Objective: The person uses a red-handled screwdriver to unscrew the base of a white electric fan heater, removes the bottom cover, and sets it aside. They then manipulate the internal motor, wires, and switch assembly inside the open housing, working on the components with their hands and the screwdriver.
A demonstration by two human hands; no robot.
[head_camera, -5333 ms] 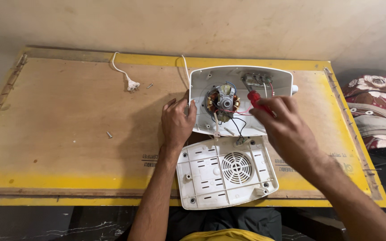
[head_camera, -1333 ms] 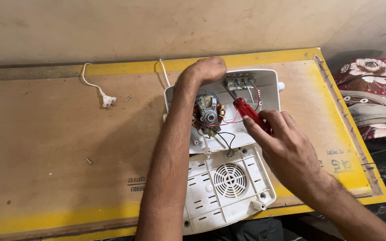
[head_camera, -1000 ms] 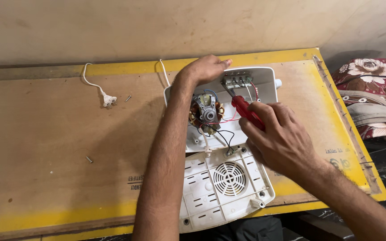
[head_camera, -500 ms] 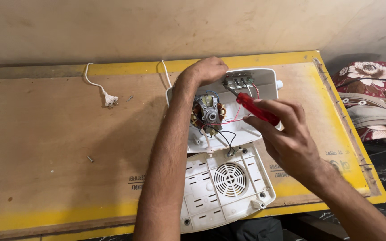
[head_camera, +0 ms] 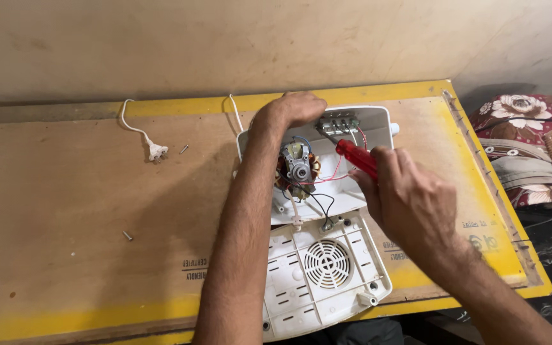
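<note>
An opened white appliance housing [head_camera: 372, 128] lies on a yellow-edged wooden board [head_camera: 84, 211], showing a small motor [head_camera: 298, 167] with copper windings and thin red and black wires. My left hand [head_camera: 292, 110] grips the housing's far top edge. My right hand [head_camera: 404, 195] holds a red-handled screwdriver [head_camera: 356, 156], its tip pointing at the switch block [head_camera: 338, 123] in the housing's far corner. The white vented cover [head_camera: 321, 275] lies just in front of the housing, near the board's front edge.
A white power cord with its plug [head_camera: 156, 151] trails across the board's far left. Two loose screws [head_camera: 184, 149] [head_camera: 127, 236] lie on the wood. Patterned fabric [head_camera: 525, 137] is piled off the board's right edge. A wall runs close behind.
My left hand moved from beside the motor up to the housing's far edge. My right hand brought the screwdriver toward the switch block and shifted a little in the last second.
</note>
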